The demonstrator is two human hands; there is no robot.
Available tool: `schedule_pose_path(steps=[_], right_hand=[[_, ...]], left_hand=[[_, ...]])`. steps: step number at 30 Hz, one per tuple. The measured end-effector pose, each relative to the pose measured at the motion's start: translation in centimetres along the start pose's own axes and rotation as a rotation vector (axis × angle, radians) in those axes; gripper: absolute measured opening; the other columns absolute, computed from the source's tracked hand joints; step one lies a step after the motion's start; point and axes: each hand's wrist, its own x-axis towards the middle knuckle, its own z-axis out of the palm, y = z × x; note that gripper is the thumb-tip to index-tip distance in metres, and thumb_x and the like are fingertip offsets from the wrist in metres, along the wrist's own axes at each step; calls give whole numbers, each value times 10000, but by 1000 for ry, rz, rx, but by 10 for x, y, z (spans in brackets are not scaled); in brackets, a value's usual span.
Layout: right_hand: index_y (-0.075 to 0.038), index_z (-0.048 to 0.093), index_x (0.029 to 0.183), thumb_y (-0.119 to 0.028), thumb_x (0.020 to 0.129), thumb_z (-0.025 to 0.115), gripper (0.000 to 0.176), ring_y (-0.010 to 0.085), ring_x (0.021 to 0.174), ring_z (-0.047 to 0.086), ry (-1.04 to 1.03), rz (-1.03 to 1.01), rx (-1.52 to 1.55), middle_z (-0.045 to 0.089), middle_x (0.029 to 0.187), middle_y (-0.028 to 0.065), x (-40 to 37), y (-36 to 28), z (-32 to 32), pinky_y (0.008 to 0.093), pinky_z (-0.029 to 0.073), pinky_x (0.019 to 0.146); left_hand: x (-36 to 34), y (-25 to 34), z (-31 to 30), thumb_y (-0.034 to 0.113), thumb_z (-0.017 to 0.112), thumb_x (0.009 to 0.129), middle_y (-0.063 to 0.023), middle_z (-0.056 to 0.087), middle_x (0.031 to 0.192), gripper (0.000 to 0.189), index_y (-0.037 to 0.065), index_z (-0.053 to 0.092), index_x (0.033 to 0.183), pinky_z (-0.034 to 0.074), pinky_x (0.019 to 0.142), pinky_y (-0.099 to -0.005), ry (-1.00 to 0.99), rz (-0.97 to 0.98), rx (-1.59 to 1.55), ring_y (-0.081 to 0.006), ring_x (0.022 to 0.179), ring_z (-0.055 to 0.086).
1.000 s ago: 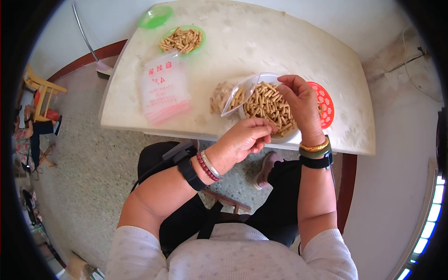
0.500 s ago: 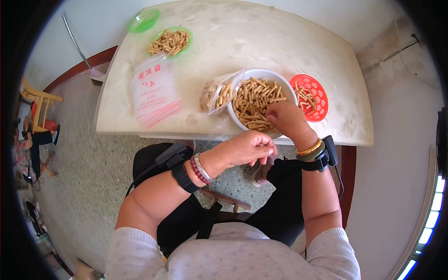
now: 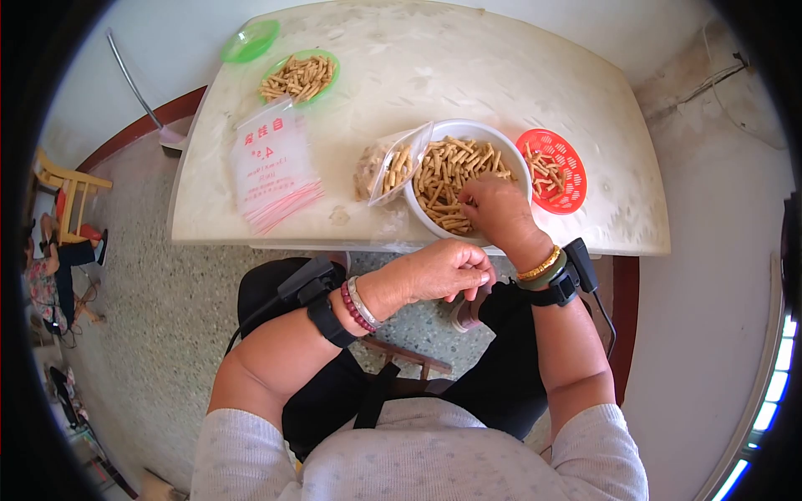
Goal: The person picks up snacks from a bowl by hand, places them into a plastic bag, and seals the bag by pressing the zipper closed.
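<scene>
My right hand is over the near right part of a white bowl, its bent fingertips down among short tan sticks. Whatever those closed fingers hold is hidden. Just off the table's front edge is my left hand, palm turned in and fingers curled together; I cannot make out anything in them. Against the bowl's left rim leans a clear plastic bag with tan sticks inside. To the right of the bowl, a red perforated basket holds some thinner sticks.
A stack of clear zip bags with red print lies on the left of the table. Behind it sit a green plate of sticks and a green dish. A wooden chair and a person are far left.
My right hand has moved left over the bowl, its fingertips shifting toward the middle of the sticks. My left hand stays nearly in place, fingers still curled.
</scene>
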Motion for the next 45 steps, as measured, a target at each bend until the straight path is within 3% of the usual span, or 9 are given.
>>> schedule_pose_path(steps=[9,15,16,18,22,29,31,37,45], right_hand=[[-66,667,817,-166,797,614,115,305,782,633,59,32,23,625,840,140,5,5,9,419,508,693],[-39,624,854,-71,754,668,114,304,753,621,369,-14,318,619,832,127,2,-1,-20,380,500,655],[-38,620,851,-60,751,671,114,301,752,619,434,-36,341,615,827,124,1,-4,-26,370,498,650],[-37,612,843,-54,744,681,121,296,746,618,454,-62,328,611,828,119,-2,-8,-36,369,494,652],[-42,609,841,-44,728,695,142,293,764,611,487,-155,367,605,841,110,-4,-9,-38,360,498,665],[-37,608,848,-2,701,705,179,260,781,599,502,-292,445,604,851,104,-10,-16,-37,336,496,658],[-31,612,859,-1,708,697,176,245,766,597,511,-293,484,605,854,101,-12,-17,-41,323,494,653],[-22,628,982,-8,752,659,232,181,708,575,482,-213,500,601,849,81,-14,-8,-42,283,479,627],[-33,616,1089,-32,854,638,236,81,794,536,219,-147,1056,594,890,-5,-14,-11,-30,240,460,740]], left_hand=[[-3,1,-3,168,511,950,-4,587,726,190,15,616,993,402,483,-180,25,27,-21,-36,578,497],[-14,11,-22,266,547,959,-9,577,773,254,39,594,1062,349,482,-156,389,153,-444,-32,540,440],[-13,13,-22,266,547,959,-9,577,773,254,39,594,1062,349,482,-156,386,153,-442,-32,540,440],[-11,18,-20,293,550,958,-12,586,795,285,49,576,1103,355,495,-156,724,311,-294,-34,572,458],[-8,24,-20,252,584,942,-10,602,832,266,57,565,1121,365,520,-154,848,440,-223,-34,622,483],[-5,18,-24,146,597,925,-16,621,806,151,63,590,1051,359,513,-160,798,418,-122,-32,595,478],[-7,20,-24,139,582,933,-26,628,787,105,66,595,1008,346,490,-172,719,373,-437,-37,565,466],[-7,17,-26,179,567,948,-49,623,779,123,69,593,995,330,468,-183,572,386,-673,-57,521,438],[-4,16,-24,188,542,962,-41,599,758,133,70,591,1001,329,459,-182,517,359,-766,-60,493,417]])
